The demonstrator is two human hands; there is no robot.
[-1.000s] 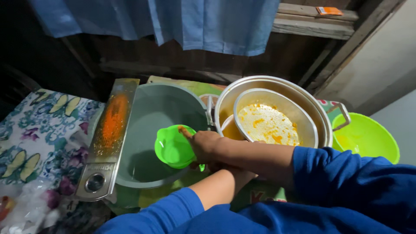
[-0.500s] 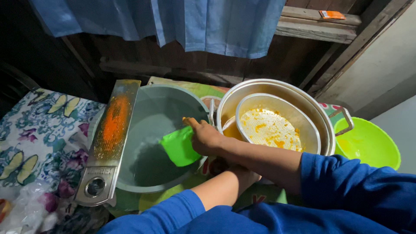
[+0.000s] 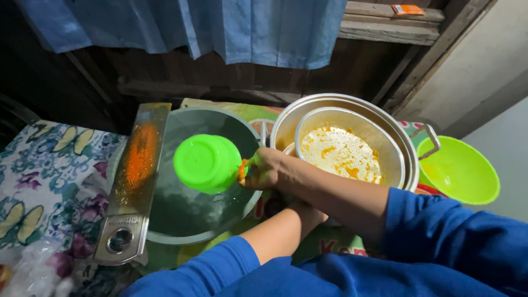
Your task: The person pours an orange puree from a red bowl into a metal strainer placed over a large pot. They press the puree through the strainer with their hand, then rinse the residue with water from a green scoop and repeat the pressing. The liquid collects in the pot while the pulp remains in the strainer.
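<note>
Right hand (image 3: pixel 269 170) at frame centre clamps a green plastic cup (image 3: pixel 208 163), tipped sideways over the round grey basin (image 3: pixel 181 220). Left hand (image 3: pixel 308 212) mostly hidden under the right forearm; grip unclear. Metal grater (image 3: pixel 135 181) left, orange-stained metal strainer (image 3: pixel 344 151) right.

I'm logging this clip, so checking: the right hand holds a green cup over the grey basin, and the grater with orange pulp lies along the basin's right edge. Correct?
Not quite. In the head view the grater with orange pulp lies along the left edge of the basin, not the right. The rest holds: the right hand holds the green cup over the grey basin.
</note>
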